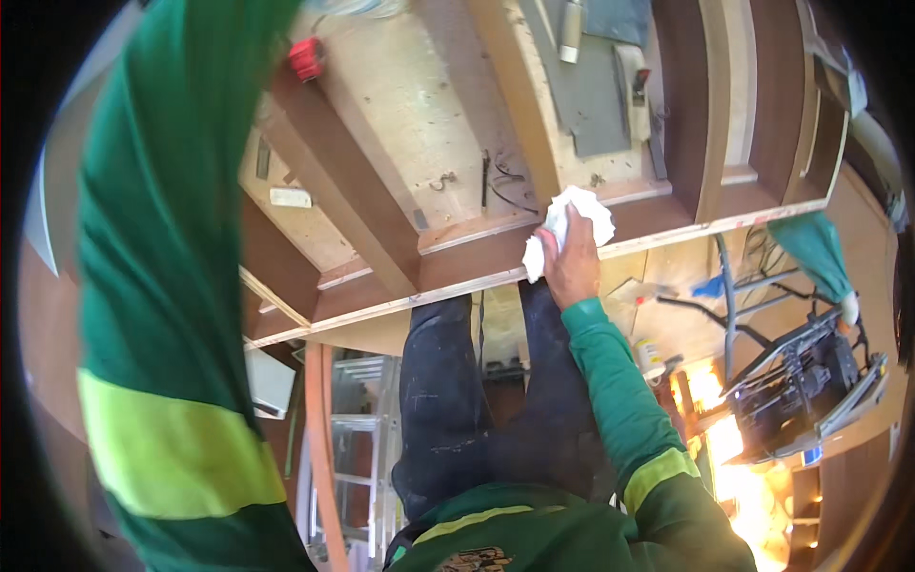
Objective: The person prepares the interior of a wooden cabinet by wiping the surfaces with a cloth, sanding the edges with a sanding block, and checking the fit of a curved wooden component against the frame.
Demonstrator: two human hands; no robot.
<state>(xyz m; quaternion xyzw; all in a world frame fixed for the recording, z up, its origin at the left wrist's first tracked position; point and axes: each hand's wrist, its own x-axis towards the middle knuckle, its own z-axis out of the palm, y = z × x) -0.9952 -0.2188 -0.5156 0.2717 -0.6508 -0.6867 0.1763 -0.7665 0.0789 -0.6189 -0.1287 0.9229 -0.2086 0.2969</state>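
Step in hand: it looks like wiping or dabbing, with a crumpled white cloth [593,217] held at the front rail of a brown wooden frame [457,289].
Right hand: the right hand [575,262] reaches forward from a green sleeve, its fingers closed on the cloth, which bunches out on both sides.
Left hand: out of view; a green sleeve with a yellow band [181,448] rises along the left, so I cannot tell its grip.
Cloth's place: on the rail, near the lower end of a slanting divider [522,105].
Inside the frame: a red object [307,59] at upper left, a small white block [291,197], a thin black stick [484,179] and a grey sheet [602,133].
Below the rail: the person's dark trousers [443,381], with a metal ladder [355,422] to their left.
Next move: more wiping would call for a flat, steady press, with fingers clear of the divider.
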